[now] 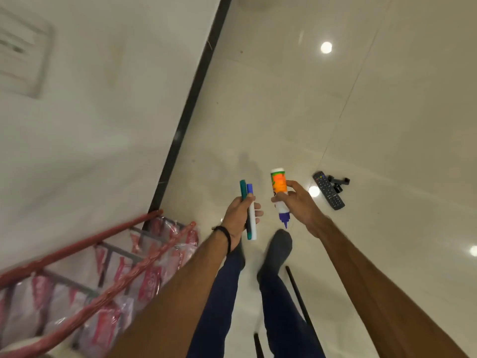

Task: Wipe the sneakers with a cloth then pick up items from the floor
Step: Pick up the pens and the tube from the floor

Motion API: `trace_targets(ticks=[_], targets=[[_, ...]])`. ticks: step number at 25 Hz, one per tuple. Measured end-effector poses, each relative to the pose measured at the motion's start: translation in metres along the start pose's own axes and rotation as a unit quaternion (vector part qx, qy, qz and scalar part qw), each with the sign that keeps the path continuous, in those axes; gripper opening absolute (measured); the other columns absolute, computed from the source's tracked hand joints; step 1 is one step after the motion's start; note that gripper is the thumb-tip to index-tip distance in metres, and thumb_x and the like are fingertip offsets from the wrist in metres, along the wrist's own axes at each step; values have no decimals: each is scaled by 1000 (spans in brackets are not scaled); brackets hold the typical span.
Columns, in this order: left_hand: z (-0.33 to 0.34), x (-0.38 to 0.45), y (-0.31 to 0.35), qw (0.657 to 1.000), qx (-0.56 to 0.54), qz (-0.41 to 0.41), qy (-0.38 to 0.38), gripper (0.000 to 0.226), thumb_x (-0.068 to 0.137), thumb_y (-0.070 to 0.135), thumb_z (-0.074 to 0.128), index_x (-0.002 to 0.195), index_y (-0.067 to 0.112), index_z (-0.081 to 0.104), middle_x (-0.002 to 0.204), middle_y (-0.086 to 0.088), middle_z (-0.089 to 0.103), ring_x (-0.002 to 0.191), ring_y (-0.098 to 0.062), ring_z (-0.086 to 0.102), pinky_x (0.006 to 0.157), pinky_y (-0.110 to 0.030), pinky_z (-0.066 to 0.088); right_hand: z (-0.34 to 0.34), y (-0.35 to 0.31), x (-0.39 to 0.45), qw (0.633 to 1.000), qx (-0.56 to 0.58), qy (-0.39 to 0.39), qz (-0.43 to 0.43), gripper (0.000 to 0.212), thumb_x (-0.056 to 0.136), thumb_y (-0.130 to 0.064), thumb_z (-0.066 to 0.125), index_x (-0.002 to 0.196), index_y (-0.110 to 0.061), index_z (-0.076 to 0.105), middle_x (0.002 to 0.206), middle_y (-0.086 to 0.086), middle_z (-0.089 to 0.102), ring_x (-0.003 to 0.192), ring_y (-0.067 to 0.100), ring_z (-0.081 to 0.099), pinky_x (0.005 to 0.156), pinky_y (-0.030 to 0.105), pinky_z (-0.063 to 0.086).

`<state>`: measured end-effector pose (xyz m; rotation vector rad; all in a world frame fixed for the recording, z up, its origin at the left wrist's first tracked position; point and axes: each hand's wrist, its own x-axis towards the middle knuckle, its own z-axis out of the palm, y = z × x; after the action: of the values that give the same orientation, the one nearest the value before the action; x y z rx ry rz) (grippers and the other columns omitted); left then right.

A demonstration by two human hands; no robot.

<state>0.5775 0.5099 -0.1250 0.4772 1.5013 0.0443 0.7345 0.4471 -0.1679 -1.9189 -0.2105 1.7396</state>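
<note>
Both hands full, standing on the tiled floor (284, 99).

Low in the frame, a socked foot (280, 248) stands on the tiles, with a red rack (85, 244) at lower left. Above it, the left hand (238, 219) is closed around two markers (249, 213), one green-capped, one blue-capped. The right hand (300, 202) grips a glue bottle (279, 192), nozzle pointing down. Farther off, at right centre, a remote control (329, 189) lies on the floor beside some small dark pieces (338, 182), perhaps clips; they are too blurred to name.

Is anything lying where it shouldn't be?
Yes. A black remote control lies on the floor tiles with small dark pieces beside it. The glue bottle in the right hand points nozzle down.
</note>
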Motion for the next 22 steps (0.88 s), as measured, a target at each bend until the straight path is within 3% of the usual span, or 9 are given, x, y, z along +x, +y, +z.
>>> trace_targets(ticks=[6, 10, 14, 22], targets=[[-8, -129, 34, 999, -17, 26, -18, 35, 104, 26, 50, 133, 5, 52, 102, -7, 67, 91, -19, 67, 90, -35, 54, -4, -88, -127, 998, 1, -45, -46, 36, 90, -13, 69, 122, -14, 51, 107, 11, 72, 92, 24, 72, 86, 36, 55], [-23, -213, 45, 996, -77, 48, -14, 37, 104, 25, 51, 134, 4, 52, 102, -7, 67, 92, -20, 67, 98, -41, 52, 0, -126, -205, 994, -70, -68, -49, 35, 90, -32, 73, 115, -16, 54, 99, 10, 73, 79, 16, 70, 76, 33, 57], [-47, -286, 47, 987, -144, 76, 11, 35, 105, 23, 50, 135, 5, 52, 105, -7, 66, 91, -18, 66, 89, -35, 54, 20, -143, -271, 989, -110, -83, -56, 32, 91, -30, 72, 113, -12, 56, 94, 10, 72, 72, 15, 67, 74, 35, 56], [-107, -376, 17, 960, -252, 110, 49, 37, 105, 23, 49, 136, 3, 51, 104, -7, 66, 92, -19, 66, 87, -35, 54, 102, -150, -360, 972, -188, -128, -59, 34, 93, -28, 70, 118, -11, 56, 104, 9, 73, 86, 22, 71, 80, 38, 57]])
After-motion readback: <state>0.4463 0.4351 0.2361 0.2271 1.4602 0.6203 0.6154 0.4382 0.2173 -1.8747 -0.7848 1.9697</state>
